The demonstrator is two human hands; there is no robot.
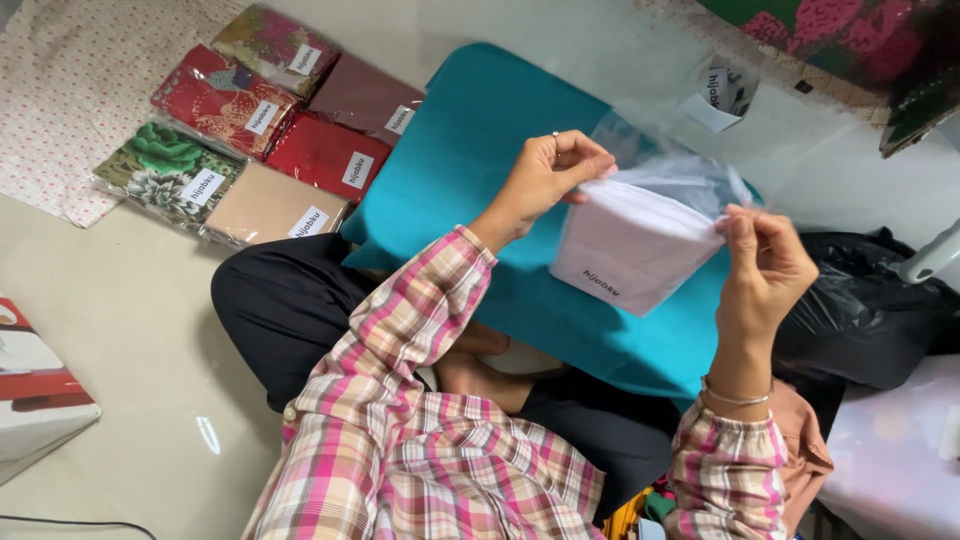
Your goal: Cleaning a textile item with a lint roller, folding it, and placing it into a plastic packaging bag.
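My left hand [553, 175] and my right hand [765, 265] hold up a clear plastic bag [690, 180] with a white folded piece [635, 245] inside it. The left hand pinches the bag's upper left edge. The right hand pinches the opening at the right. A ring shows on the left hand and a thin bracelet on the right wrist. Both sleeves are pink plaid. Below the bag a teal cloth [470, 140] lies spread flat over my lap and the floor.
Several folded fabrics in clear bags [260, 130] lie side by side on the floor at upper left, beside a floral mat [70, 90]. A black plastic bag [865, 310] sits at right. A white and red box [35, 400] stands at far left.
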